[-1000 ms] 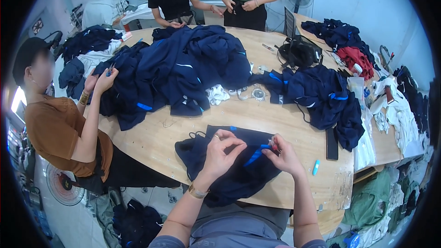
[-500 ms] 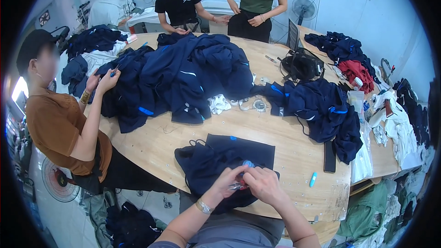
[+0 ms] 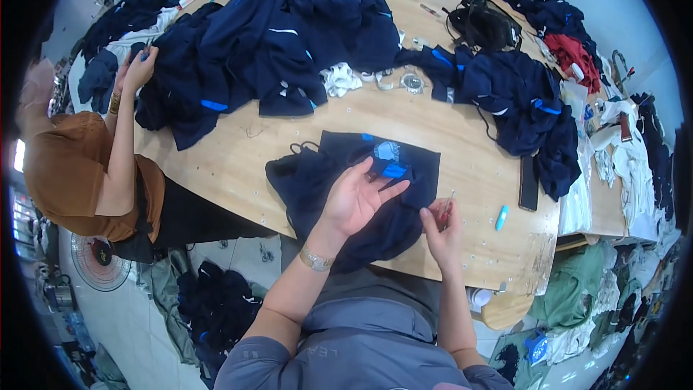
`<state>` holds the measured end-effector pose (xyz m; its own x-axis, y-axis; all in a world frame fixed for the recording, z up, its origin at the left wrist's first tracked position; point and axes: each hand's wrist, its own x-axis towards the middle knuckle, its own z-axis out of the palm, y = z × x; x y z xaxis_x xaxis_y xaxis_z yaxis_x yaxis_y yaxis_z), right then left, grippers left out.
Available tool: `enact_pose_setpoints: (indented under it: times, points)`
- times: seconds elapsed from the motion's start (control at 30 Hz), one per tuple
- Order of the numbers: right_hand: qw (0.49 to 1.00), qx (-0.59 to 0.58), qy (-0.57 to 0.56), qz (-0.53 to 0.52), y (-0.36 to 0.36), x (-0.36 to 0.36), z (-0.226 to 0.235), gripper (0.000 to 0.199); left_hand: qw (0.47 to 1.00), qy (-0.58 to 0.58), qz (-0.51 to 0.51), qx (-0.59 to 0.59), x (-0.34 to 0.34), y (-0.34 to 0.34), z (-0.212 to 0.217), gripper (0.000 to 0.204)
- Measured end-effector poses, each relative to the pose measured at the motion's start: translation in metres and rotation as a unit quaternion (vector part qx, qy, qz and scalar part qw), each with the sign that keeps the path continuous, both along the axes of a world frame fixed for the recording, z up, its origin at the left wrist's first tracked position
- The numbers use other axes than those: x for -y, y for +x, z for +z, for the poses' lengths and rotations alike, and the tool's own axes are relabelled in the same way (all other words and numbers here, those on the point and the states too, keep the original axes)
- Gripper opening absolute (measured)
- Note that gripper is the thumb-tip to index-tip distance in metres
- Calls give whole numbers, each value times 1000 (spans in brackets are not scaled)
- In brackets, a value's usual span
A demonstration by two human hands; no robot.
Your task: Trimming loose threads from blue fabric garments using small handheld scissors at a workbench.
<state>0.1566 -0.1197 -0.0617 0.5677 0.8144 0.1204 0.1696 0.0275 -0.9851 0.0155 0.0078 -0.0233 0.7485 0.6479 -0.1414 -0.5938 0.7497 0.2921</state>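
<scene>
In front of me on the wooden table lies a dark navy garment (image 3: 307, 195), partly bunched, with a light-blue print and a bright blue patch showing near its upper middle. Over it is my left hand (image 3: 355, 198), palm up and fingers spread, its fingertips beside the blue patch; nothing is visibly gripped in it. My right hand (image 3: 443, 235) is at the garment's right edge, closed around small red-handled snips (image 3: 446, 212) with a thin metal tip pointing away from me. The garment's near part runs down to the table edge at my body.
A large heap of navy garments (image 3: 253, 50) covers the far left; another pile (image 3: 505, 94) lies right. A black phone (image 3: 528, 184) and cyan marker (image 3: 501, 218) lie right of my hands. A black bag (image 3: 484, 25) stands farther back. A brown-shirted co-worker (image 3: 72, 166) handles cloth at left.
My hands, together over the garment before, have parted. The left has opened palm up, and the right has moved right with the snips. The view has tilted downward.
</scene>
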Motion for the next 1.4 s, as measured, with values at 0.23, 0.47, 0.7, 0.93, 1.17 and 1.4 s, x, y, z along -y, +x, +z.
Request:
enact_pose_setpoints:
  times: [0.23,0.47,0.7,0.93,1.17,1.4]
  points:
    - [995,-64,68,20,-9,-25,36,16,1000,15,18,-10,20,0,-8,20]
    - [994,80,59,36,-13,-39,43,17,984,119,31,-125,30,0,2,17]
    - [976,-182,101,58,-5,-25,52,24,988,123,47,-78,22,-8,-12,22]
    - [960,-248,111,62,-1,-6,45,29,995,58,40,-69,20,-10,-5,30]
    - [998,-51,-19,43,-2,-9,21,33,986,139,38,-84,19,-8,-4,14]
    - [965,243,-72,69,-4,-13,36,32,974,175,47,-135,25,-8,2,21]
